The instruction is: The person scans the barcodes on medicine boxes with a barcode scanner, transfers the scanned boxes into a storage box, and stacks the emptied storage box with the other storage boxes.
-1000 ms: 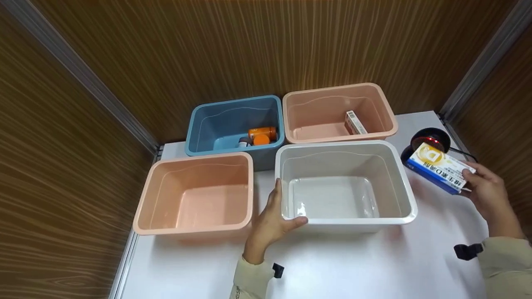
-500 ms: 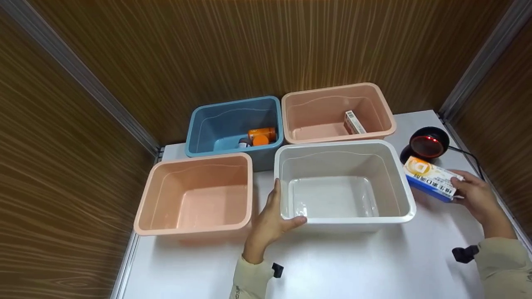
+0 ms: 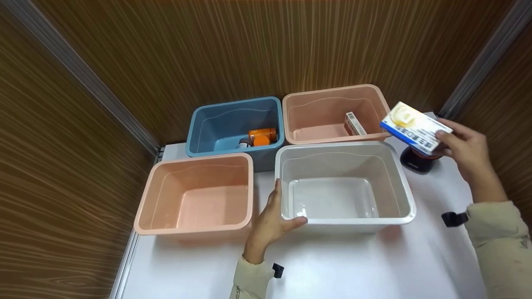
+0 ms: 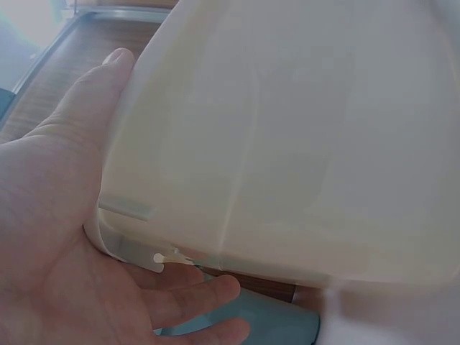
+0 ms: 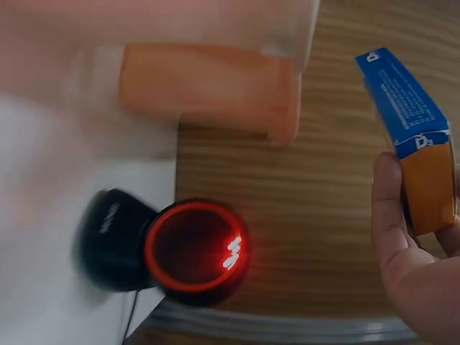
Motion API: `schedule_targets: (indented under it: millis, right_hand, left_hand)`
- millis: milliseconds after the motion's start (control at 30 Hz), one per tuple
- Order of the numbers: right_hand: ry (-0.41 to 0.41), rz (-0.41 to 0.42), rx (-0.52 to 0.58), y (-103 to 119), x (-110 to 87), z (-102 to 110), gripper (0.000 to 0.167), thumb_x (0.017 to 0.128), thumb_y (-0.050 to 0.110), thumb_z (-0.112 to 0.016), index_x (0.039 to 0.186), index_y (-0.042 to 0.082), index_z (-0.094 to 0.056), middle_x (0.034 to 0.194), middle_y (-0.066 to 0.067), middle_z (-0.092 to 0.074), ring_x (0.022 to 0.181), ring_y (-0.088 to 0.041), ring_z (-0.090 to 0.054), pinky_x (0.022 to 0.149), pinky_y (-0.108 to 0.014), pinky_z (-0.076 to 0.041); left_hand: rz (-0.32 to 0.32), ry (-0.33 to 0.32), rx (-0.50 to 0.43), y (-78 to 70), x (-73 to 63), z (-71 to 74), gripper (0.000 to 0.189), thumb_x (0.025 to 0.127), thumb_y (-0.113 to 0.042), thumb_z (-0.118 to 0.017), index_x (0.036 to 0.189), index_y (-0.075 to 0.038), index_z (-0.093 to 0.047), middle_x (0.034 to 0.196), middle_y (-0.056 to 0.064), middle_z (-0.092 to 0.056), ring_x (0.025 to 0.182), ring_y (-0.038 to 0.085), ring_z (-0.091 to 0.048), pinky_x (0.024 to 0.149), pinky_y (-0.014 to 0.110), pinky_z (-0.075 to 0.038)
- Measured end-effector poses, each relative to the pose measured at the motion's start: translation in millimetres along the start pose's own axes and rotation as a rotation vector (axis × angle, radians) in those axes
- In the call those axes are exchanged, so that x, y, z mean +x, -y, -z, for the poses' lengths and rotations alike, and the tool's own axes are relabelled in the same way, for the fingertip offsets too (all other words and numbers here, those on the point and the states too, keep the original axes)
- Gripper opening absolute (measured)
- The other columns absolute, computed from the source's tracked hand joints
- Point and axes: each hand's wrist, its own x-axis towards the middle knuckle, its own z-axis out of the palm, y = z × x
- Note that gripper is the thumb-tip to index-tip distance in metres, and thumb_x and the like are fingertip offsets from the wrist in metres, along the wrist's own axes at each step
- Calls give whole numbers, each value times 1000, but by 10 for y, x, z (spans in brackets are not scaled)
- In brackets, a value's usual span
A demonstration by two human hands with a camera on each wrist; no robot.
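My right hand (image 3: 467,151) pinches a white, blue and yellow vitamin D box (image 3: 411,129) by its right end, thumb on the top face. In the head view the box is held in the air, overlapping the barcode scanner (image 3: 417,161) and the rear pink bin's right corner. Its blue and orange sides (image 5: 402,100) show in the right wrist view. At the near left corner of the white bin (image 3: 349,221), my left hand (image 3: 268,224) rests with thumb along the front rim and straight fingers against the left side.
A front pink bin (image 3: 193,230) stands left of the white one. Behind are a blue bin (image 3: 232,101) with several bottles and a rear pink bin (image 3: 332,90) containing a small white carton (image 3: 354,123). Wood-grain walls (image 3: 249,45) enclose the white table (image 3: 332,265).
The vitamin D box, first held low in front of the scanner, has risen and moved left and away in my right hand, now tilted. My left hand stays at the white bin's corner.
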Motion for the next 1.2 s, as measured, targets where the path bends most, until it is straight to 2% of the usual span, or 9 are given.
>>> schedule_targets:
  millis: [100,267,333,400,500,567,867,1033,1200]
  right_hand:
    - [25,60,-145,52,143,-259,34,94,-5,-62,125,4,-72,88,0,-70,74,-8,-68,61,-23,-57]
    - [18,169,-656,111,347,-616,45,98,13,-59,141,3,-59,100,-3,-62,77,2,-60,61,-14,-50]
    - [-3,218,-832,111,417,-753,45,98,20,-59,142,9,-61,103,-6,-60,80,-2,-56,62,-13,-43]
    - [-9,252,-916,88,487,-883,45,98,22,-58,141,12,-61,105,-11,-57,83,-10,-52,64,-15,-39]
    - [-6,307,-971,27,590,-1056,44,98,19,-58,140,9,-62,99,-16,-56,85,-21,-49,68,-25,-37]
    - [12,305,-989,-15,651,-1149,45,100,19,-56,143,8,-58,100,-18,-54,88,-26,-48,71,-29,-38]
    - [101,227,-1021,-199,831,-1440,49,105,15,-53,153,7,-44,116,-24,-51,105,-35,-49,88,-43,-48]
    - [120,194,-1002,-295,893,-1531,52,105,15,-55,154,5,-42,129,-26,-49,116,-40,-49,100,-53,-45]
    - [123,164,-1005,-364,918,-1579,54,105,18,-54,155,6,-39,128,-23,-47,118,-39,-48,102,-53,-43]
  left_hand:
    - [0,-5,1,3,-4,1,131,72,-61,-84,163,-32,5,167,5,-17,132,31,-43,108,55,-38]
    - [-18,-6,2,-1,1,2,131,72,-63,-83,163,-30,4,167,6,-18,130,31,-44,107,54,-39]
    - [-25,-4,-3,-3,3,1,131,72,-63,-83,163,-30,5,167,6,-17,132,31,-43,108,54,-38]
    - [-32,-6,-11,-5,4,3,131,73,-62,-83,163,-29,5,167,6,-17,133,30,-43,108,53,-38]
    - [-55,-6,-17,-2,2,8,130,74,-61,-83,163,-28,5,166,8,-19,131,33,-44,106,54,-40]
    - [-64,-6,-22,-1,0,10,129,75,-60,-83,163,-28,6,165,8,-20,129,34,-46,105,53,-41]
    - [-14,-1,14,-5,-8,13,129,74,-61,-83,162,-33,7,168,5,-15,136,31,-41,107,55,-39]
    - [-19,-10,26,-10,-1,-10,130,73,-66,-81,163,-33,6,167,4,-18,129,29,-46,105,53,-42]
    - [-8,-6,42,-34,-9,-18,130,71,-72,-79,163,-34,6,166,3,-20,125,28,-48,103,52,-43]
